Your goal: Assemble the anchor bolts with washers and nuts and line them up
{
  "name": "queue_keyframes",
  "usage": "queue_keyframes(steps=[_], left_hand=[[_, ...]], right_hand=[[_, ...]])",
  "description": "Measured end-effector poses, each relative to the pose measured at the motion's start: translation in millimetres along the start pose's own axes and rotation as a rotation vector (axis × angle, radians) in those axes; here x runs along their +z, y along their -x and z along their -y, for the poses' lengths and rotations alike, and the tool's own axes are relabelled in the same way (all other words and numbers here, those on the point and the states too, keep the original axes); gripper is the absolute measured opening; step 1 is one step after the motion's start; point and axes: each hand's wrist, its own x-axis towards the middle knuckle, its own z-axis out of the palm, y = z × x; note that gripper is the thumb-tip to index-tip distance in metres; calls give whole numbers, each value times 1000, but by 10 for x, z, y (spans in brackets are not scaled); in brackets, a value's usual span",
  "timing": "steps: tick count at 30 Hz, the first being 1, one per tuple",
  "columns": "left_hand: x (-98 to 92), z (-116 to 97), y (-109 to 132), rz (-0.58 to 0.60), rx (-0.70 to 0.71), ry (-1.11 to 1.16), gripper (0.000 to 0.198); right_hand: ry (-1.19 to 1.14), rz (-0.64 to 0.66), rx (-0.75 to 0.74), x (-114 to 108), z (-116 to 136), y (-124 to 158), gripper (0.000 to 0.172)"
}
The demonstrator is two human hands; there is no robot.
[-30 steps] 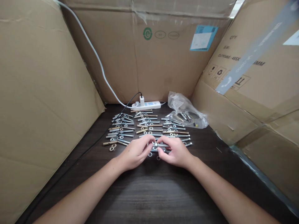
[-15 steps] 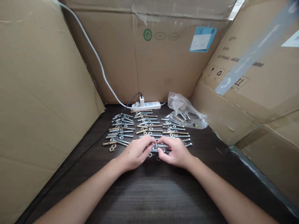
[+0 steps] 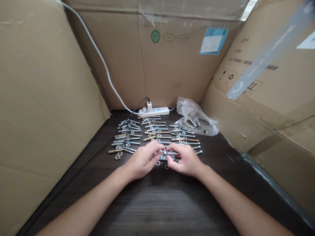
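Observation:
Between my hands is a metal bolt (image 3: 172, 153) with a hex nut (image 3: 165, 153) at its left end. My right hand (image 3: 184, 159) pinches the bolt between thumb and fingertips. My left hand (image 3: 145, 159) is closed at the fingertips on a small ring-like washer (image 3: 161, 151), just left of the nut. Under and around the fingers lie more parts, among them a flat washer (image 3: 157, 163) and a thin ring (image 3: 167, 167). Rows of bolts, sleeves, nuts and washers (image 3: 157, 132) spread over the dark table (image 3: 159, 203) beyond my hands.
A white power strip (image 3: 159, 111) with a plugged-in adapter stands at the back. To its right lies a clear plastic bag (image 3: 190, 109) with metal parts. A black cable (image 3: 88, 160) crosses the left side. Cardboard walls (image 3: 123, 59) surround the table.
The fingertips of my left hand have drawn slightly away from the nut, and the nut and the small washer show more clearly. My right hand stays nearly in place with the bolt.

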Motion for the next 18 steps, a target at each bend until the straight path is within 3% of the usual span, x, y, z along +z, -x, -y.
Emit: queue_keyframes(steps=[4, 18], left_hand=[[7, 25, 11, -3, 64, -9, 22], [-6, 2, -13, 51, 3, 44, 20]], right_hand=[[-2, 2, 3, -2, -6, 2, 13], [25, -3, -8, 15, -37, 16, 14]])
